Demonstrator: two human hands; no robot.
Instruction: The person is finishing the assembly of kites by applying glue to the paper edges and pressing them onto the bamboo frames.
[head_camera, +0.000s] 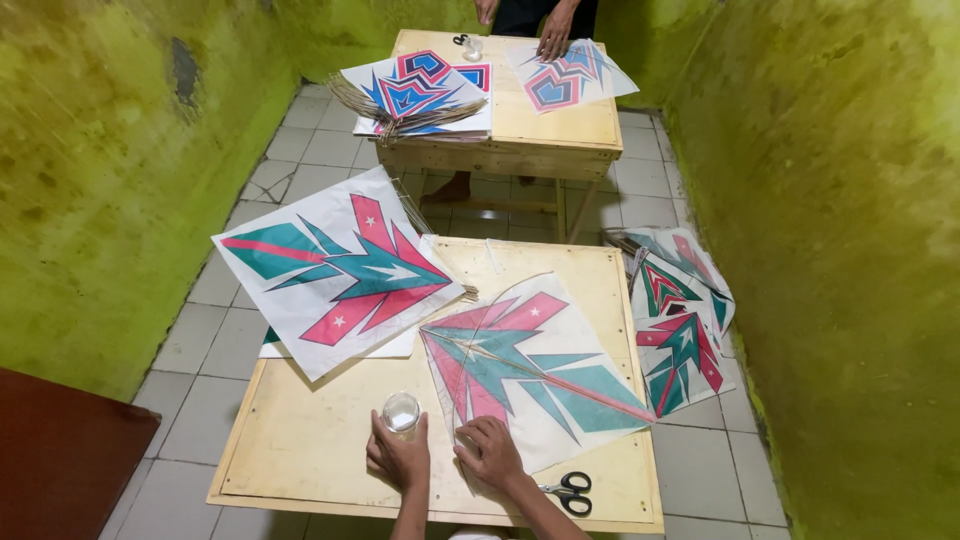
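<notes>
My left hand (399, 457) is wrapped around a small clear jar with a white top (401, 411) standing on the near wooden table (300, 440). My right hand (490, 451) presses down on the near corner of a white paper kite (535, 370) printed in teal and pink, with thin bamboo sticks across it. Black-handled scissors (567, 491) lie just right of my right wrist.
A stack of printed kite sheets (340, 265) overhangs the table's left rear corner. More finished kites (680, 325) hang off the right side. At a far table (550, 120) another person's hands (553, 40) rest on kite sheets (565, 78). Green walls close both sides.
</notes>
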